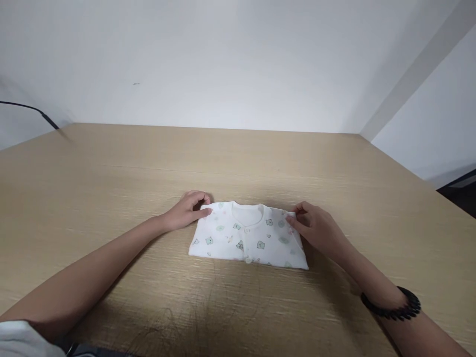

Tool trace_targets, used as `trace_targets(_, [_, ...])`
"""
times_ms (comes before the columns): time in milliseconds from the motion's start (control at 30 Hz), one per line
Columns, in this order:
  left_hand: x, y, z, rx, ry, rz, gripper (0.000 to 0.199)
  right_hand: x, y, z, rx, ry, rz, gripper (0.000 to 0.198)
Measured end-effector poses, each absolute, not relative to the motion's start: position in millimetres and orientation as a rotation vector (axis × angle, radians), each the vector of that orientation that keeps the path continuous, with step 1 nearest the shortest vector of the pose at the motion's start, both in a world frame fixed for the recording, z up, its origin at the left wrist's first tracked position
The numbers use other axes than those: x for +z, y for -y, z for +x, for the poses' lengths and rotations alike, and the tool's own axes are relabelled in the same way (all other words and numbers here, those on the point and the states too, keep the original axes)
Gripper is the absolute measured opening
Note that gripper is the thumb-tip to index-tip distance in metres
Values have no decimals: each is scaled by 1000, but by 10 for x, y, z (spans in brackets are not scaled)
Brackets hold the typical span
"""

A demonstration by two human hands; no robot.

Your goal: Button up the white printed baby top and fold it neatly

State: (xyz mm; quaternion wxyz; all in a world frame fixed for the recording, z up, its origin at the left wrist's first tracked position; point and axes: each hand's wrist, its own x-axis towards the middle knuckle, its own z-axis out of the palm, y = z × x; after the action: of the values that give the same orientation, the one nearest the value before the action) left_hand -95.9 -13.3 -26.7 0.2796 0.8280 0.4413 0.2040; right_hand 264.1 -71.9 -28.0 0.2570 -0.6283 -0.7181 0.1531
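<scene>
**A:** What lay in front of the person at that moment?

**B:** A folded baby top (pixel 248 238), white with small green bear prints and snap buttons down the middle. It lay flat on the light wooden table (pixel 111 198), roughly at the centre and close to the near edge, its collar pointing away from the person.

**A:** And the hands?

**B:** The left hand (pixel 186 210) sat at the top left corner of the garment. Its fingers were curled and pinched the cloth at that shoulder, thumb and fingertips closed on the fabric edge. The right hand (pixel 316 228) was at the top right corner, doing much the same: fingers bent, tips closed on the edge of the cloth there.

**A:** Were both hands touching the table too?

**B:** The wrists looked to rest on or just above the wood; I could not tell which.

**A:** Anything on the arms?

**B:** A black beaded bracelet (pixel 394 305) circled the right wrist. A bit of white sleeve (pixel 22 339) showed at the lower left corner.

**A:** What else was around?

**B:** A plain white wall (pixel 238 59) stood behind the table, and a thin black cable (pixel 33 110) came in from the left, ending near the table's far left corner.
</scene>
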Motion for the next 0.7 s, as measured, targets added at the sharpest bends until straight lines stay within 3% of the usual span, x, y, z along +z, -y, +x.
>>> trace_targets(333, [-225,208,-898,656,-1104,1806,24,-359,678,2701,799,1752,-1506,28])
trace_targets(400, [-243,205,-902,656,-1146,1855,23,-354,687,2697,711,1822,-1537,26])
trace_targets(533, [-275,254,-877,742,-1368,2145,26,-297,754,2606,192,2078,-1503,23])
trace_targets(700, [-217,445,-753,723,-1178,2504,44,-251,885,2398,9,2390,-1215,44])
